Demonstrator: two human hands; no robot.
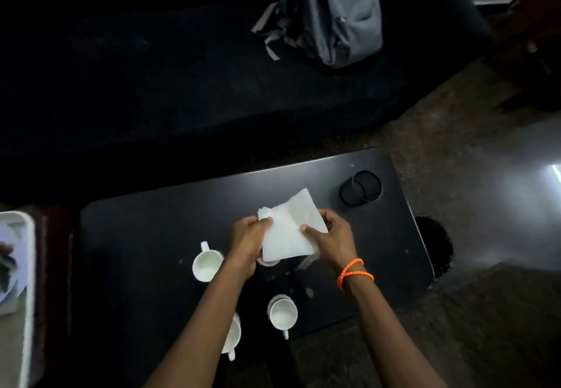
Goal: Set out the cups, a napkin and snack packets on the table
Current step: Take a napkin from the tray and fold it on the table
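Observation:
Both hands hold a white paper napkin (288, 229) above the middle of the black table (145, 229). My left hand (247, 240) pinches its left edge and my right hand (332, 235) grips its right edge. White cups stand on the table: one (207, 264) left of my left hand, one (283, 313) near the front edge, one (232, 337) partly hidden by my left forearm. The rim of another cup (268, 262) peeks out under the napkin. No snack packets can be made out.
A black mesh holder (359, 188) stands at the table's far right corner. A white tray (21, 296) with unclear contents sits at the left edge of view. A dark sofa with a grey backpack (337, 14) lies beyond the table. Speckled floor is to the right.

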